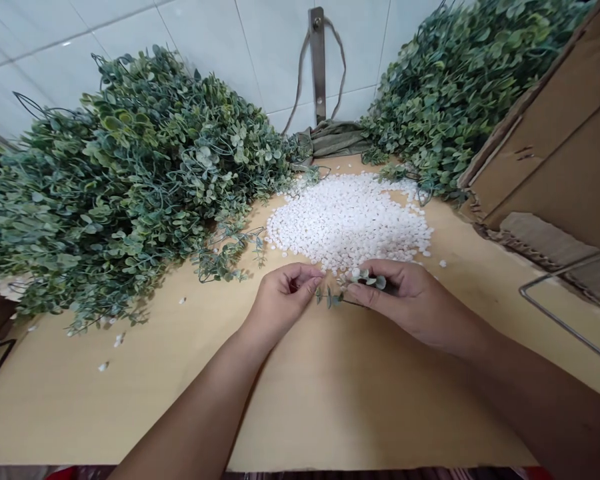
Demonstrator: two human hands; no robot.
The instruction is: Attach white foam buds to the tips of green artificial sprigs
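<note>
My right hand (397, 290) is closed on a small artificial leaf sprig (333, 299), its grey-green leaves poking out past the thumb and fingers. Just left of it, my left hand (290, 288) has thumb and fingertips pinched together beside the sprig's end. Whether anything sits in that pinch is too small to make out. Directly beyond both hands spreads a heap of small white pieces (350, 217), flat on the tan tabletop (300, 407).
A large pile of artificial greenery (145, 153) fills the left side, another pile (460, 87) the back right. At right stand a torn cardboard box (555, 140) and a metal wire frame (570, 327). A strap (319, 67) and dark cloth (337, 139) are by the tiled wall.
</note>
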